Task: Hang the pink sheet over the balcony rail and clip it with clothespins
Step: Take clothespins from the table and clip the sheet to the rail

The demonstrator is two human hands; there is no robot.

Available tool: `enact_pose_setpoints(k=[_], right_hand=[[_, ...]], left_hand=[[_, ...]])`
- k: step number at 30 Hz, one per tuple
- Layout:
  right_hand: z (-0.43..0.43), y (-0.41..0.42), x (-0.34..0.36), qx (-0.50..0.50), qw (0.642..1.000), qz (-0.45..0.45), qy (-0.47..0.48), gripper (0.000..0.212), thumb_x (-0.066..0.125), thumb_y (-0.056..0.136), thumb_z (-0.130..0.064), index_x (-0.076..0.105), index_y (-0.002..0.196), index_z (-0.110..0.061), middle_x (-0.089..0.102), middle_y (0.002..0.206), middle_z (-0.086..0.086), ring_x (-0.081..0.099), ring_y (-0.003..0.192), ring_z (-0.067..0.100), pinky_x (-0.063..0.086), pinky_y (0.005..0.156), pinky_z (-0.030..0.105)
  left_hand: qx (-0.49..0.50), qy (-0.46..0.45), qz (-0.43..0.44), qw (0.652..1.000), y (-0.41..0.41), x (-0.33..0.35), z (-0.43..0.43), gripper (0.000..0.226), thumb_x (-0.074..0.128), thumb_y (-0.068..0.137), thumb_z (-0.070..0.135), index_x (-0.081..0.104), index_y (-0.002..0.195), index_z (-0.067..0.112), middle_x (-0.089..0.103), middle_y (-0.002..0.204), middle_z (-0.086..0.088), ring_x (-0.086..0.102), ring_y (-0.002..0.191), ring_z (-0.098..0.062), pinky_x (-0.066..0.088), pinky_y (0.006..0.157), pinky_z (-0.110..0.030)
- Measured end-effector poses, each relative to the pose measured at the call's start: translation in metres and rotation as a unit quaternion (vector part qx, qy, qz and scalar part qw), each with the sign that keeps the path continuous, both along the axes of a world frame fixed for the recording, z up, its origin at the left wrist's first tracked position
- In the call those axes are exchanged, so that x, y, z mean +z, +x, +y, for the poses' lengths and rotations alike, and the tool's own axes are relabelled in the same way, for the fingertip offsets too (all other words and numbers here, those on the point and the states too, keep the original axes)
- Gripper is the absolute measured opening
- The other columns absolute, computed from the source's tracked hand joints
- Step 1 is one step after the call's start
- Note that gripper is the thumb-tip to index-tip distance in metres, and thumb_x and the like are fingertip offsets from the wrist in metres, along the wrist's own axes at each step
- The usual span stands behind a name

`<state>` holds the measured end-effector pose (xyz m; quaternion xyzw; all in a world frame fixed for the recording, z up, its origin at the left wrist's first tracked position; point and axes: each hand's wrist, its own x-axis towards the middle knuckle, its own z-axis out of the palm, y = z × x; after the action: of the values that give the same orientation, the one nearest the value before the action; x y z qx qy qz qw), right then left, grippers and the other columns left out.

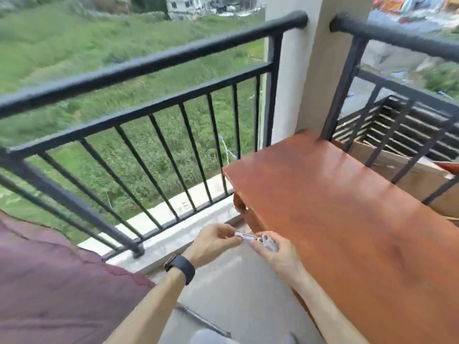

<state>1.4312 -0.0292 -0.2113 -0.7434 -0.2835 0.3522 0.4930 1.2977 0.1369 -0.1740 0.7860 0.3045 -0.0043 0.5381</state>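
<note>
Beside table [250, 187] edge, left hand [213, 240], right hand [274, 255], both grips tight on clothespins [248, 238].

No legible text (distant banner [390, 3] blurred)

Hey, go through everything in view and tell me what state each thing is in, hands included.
pink sheet: lies low at the left, not over the visible top rail, no clothespin seen on it.
balcony rail: top bar bare where visible.
white clothespin: held between both hands, off the sheet.
left hand: pinches one end.
right hand: grips the other end; more white pieces there, blurred.
wooden table: stands by the pillar.
</note>
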Motion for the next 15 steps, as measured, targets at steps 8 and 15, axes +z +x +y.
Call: enact_pose_setpoints(k=[8, 15], right_hand=[[0.083, -0.07, 0.025, 0.143, 0.987, 0.05, 0.052, 0.024, 0.076, 0.082, -0.052, 0.073, 0.076, -0.029, 0.062, 0.058, -0.015, 0.049, 0.051, -0.003, 0.035, 0.051, 0.009], [0.105, -0.133, 0.019, 0.35, 0.935, 0.061, -0.016, 0.031, 0.058, 0.094, -0.054, 0.075, 0.079, -0.032, 0.067, 0.069, -0.01, 0.051, 0.06, 0.002, 0.042, 0.063, 0.023]], left_hand=[[0.301, -0.101, -0.123, 0.94, -0.097, 0.012, 0.006, 0.027, 0.077, 0.082, 0.041, 0.078, 0.098, 0.019, 0.076, 0.1, -0.01, 0.071, 0.098, -0.028, 0.055, 0.085, -0.041], [0.545, -0.134, -0.171, 0.81, -0.182, -0.006, -0.045, 0.012, 0.065, 0.093, 0.031, 0.068, 0.095, 0.02, 0.072, 0.089, -0.001, 0.071, 0.078, -0.015, 0.054, 0.075, -0.042]])
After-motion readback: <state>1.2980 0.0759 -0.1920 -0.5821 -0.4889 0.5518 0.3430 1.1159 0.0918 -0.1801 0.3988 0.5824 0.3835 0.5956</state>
